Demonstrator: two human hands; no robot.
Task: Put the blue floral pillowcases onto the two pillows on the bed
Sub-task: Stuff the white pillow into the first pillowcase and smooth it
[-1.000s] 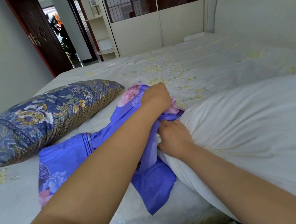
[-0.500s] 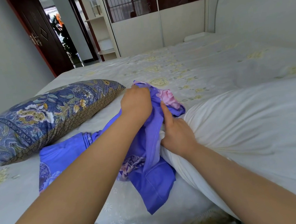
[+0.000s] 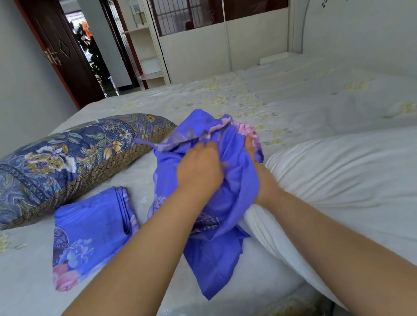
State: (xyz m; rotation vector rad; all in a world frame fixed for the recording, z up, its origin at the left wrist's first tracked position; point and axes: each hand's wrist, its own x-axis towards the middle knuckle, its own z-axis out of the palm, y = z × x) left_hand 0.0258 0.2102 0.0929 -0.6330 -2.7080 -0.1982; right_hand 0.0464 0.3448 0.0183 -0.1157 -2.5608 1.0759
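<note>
A blue floral pillowcase (image 3: 217, 238) is bunched up at the near end of a bare white pillow (image 3: 352, 182) lying on the right of the bed. My left hand (image 3: 200, 171) grips the gathered cloth from above. My right hand (image 3: 259, 176) is partly inside the cloth, its fingers at the pink-flowered edge, against the pillow's corner. A second blue floral pillowcase (image 3: 92, 232) lies folded flat on the bed to the left. Behind it rests another pillow (image 3: 58, 164) in a dark blue and gold floral cover.
The bed (image 3: 286, 99) has a pale sheet with yellow flowers and stretches far ahead. A white wardrobe (image 3: 216, 42) stands beyond it, a dark open door (image 3: 64, 49) at the left, and a white headboard wall on the right.
Both hands have lifted and spread the bunched pillowcase higher. It has come off the folded pillowcase, which now lies apart on the left. My right hand has slid under the cloth.
</note>
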